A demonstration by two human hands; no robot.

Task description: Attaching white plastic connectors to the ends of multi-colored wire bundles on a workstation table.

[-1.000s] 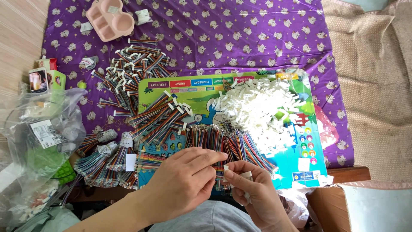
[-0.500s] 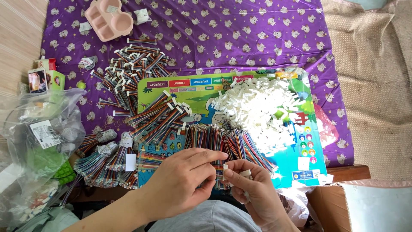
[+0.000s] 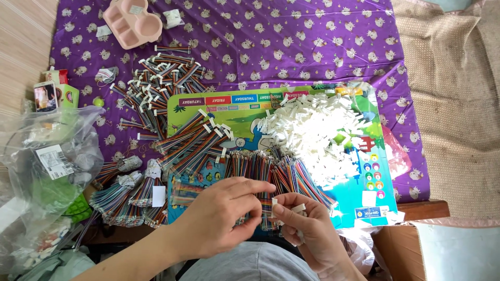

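Observation:
My left hand point(image 3: 221, 213) and my right hand point(image 3: 304, 226) meet low in the head view, over a fan of multicoloured ribbon wires point(image 3: 271, 169). The right hand pinches a small white plastic connector point(image 3: 275, 202) between thumb and fingers. The left hand's thumb and forefinger close on thin wire ends right beside that connector. A heap of loose white connectors point(image 3: 317, 130) lies just beyond the hands on a colourful printed board point(image 3: 364, 177).
Finished wire bundles with white ends point(image 3: 156, 83) pile up at upper left, and more bundles point(image 3: 127, 190) lie at the left. A pink compartment tray point(image 3: 133, 21) sits at the far edge. Clear plastic bags point(image 3: 47, 161) crowd the left side. A purple patterned cloth point(image 3: 291, 47) covers the surface.
Both hands stay in the same spot; the fingers shift slightly around the connector and wire ends.

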